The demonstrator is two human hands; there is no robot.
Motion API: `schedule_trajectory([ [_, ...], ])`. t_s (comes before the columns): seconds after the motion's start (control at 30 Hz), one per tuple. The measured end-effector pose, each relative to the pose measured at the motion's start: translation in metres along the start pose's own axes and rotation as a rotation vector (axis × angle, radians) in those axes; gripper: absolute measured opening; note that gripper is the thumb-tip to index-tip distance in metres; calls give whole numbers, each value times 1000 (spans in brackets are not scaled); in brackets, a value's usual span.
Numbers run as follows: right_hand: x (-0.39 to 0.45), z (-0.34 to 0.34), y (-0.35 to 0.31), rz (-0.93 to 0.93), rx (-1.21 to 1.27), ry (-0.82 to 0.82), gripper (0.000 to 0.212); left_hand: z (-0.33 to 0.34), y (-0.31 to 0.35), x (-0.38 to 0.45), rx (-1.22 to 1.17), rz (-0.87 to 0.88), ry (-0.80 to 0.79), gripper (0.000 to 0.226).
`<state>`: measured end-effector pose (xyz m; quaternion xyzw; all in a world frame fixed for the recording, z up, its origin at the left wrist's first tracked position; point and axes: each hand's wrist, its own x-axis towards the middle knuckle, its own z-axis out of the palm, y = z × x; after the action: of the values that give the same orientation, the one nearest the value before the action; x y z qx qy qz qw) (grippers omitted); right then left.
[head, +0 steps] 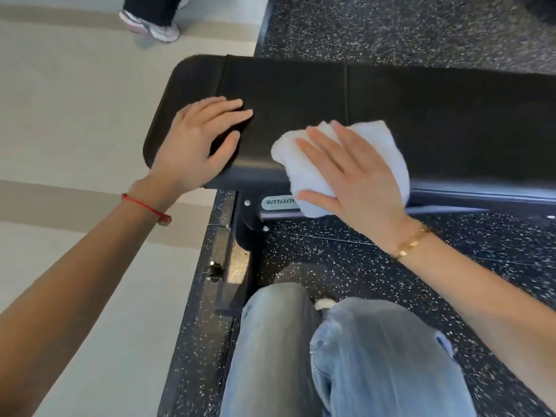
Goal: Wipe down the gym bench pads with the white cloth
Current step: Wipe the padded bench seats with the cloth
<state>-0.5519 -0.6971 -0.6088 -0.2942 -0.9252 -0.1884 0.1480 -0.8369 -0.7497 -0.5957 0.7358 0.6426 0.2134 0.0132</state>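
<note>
Mid-wipe, by the look of it: crumpled white terry cloth (373,152) draped over the near edge of the long black vinyl gym bench pad (421,115), partly on the top face, partly hanging down the front side toward the grey metal frame with its brand plate (278,203). Right hand (352,179) laid flat on the cloth, fingers straight and slightly fanned, pressing rather than pinching, a gold bracelet (412,245) at the wrist. Left hand (195,142) resting on the rounded left end of the pad, fingers extended and loosely spread, holding nothing, apparently steadying; a red string bracelet (144,206) on that wrist. Well apart from the cloth, yet close enough to get in the way of a stroke toward the left end. Probably the near-edge pass of the left section, with the seam (346,91) and the stretch beyond it on the right seemingly still to do. Next move likely calling for even downward pressure, a sweep along the pad's length, and lifting the left hand aside before covering that end. Underneath, black speckled rubber floor (391,266); pale blue jeans (361,356) in the foreground.
</note>
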Motion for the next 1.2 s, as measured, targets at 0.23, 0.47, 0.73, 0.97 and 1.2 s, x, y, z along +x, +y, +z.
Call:
schedule_trajectory([
  [0.23,0,6,-14,20,-110,125,67,0,-3,1,-32,-3,34,39],
  [0.47,3,14,-28,103,-149,186,68,3,0,3,-6,-4,55,39],
  [0.73,-30,12,0,123,-133,206,66,2,-2,2,-13,7,80,39],
  [0.97,27,18,-54,111,-148,179,71,2,-1,4,-8,3,62,40],
  [1.2,-43,16,15,175,-105,208,70,0,-2,1,-7,22,77,40],
])
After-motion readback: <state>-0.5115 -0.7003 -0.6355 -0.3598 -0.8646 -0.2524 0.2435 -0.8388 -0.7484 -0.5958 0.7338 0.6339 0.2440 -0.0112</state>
